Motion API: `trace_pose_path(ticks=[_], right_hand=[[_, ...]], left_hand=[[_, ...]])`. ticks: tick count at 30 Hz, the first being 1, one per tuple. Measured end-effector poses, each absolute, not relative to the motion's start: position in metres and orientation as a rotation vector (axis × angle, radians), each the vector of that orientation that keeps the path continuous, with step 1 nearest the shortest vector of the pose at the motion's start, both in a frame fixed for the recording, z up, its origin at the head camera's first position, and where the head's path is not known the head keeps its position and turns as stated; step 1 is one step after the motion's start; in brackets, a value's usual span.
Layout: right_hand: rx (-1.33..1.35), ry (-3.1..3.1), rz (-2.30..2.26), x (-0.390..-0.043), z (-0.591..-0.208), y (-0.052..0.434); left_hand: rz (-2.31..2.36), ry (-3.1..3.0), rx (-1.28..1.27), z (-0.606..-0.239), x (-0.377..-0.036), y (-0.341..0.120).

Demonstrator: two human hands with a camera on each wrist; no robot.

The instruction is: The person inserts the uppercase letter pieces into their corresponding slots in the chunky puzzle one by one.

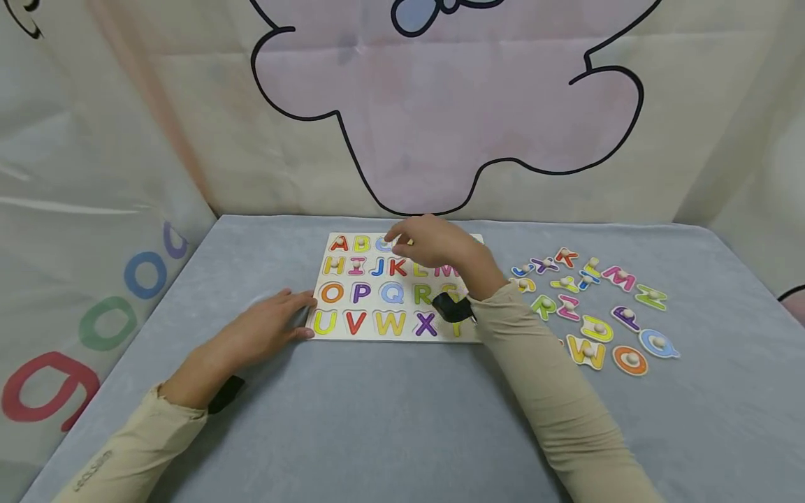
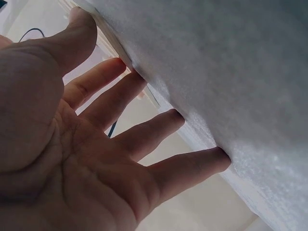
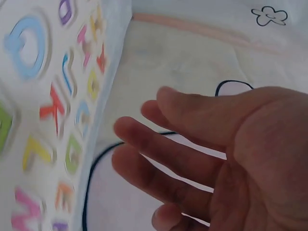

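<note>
Two hands work: our left hand [image 1: 267, 327] steadies the alphabet puzzle board [image 1: 352, 332], fingers flat; our right hand [image 1: 434, 244] hovers open, empty, over the board's far edge; next comes gripping a letter piece [image 1: 629, 360].

Head overlooks board [image 1: 402, 286] (wrists close)

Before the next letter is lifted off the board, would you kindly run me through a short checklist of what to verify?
1. White wooden alphabet puzzle board flat on the grey cloth-covered table: ok.
2. Left hand steadying the board's left edge, fingers straight: ok.
3. Right hand over the top row, holding nothing: ok.
4. Which letter lies under it: cannot tell.
5. Loose knobbed letter pieces lying apart, right of the board: ok.
</note>
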State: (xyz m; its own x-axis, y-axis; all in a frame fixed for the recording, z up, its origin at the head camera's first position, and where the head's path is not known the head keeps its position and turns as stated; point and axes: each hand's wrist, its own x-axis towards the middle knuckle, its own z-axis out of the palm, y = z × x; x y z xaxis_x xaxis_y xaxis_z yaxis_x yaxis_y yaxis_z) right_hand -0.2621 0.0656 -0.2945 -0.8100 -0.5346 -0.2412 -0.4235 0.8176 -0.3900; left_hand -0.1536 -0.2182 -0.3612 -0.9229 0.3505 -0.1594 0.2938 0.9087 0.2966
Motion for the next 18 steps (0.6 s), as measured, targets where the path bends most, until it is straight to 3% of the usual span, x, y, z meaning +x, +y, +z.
trace_pose_path(ticks=[9, 18], right_hand=[[-0.601, 2.814, -0.411, -0.247, -0.275, 0.151], [-0.494, 2.818, -0.338, -0.261, -0.292, 0.239]], left_hand=[[0.403, 2.850, 0.447, -0.363, -0.150, -0.221], [0.413, 2.878, 0.522, -0.365, -0.153, -0.220]])
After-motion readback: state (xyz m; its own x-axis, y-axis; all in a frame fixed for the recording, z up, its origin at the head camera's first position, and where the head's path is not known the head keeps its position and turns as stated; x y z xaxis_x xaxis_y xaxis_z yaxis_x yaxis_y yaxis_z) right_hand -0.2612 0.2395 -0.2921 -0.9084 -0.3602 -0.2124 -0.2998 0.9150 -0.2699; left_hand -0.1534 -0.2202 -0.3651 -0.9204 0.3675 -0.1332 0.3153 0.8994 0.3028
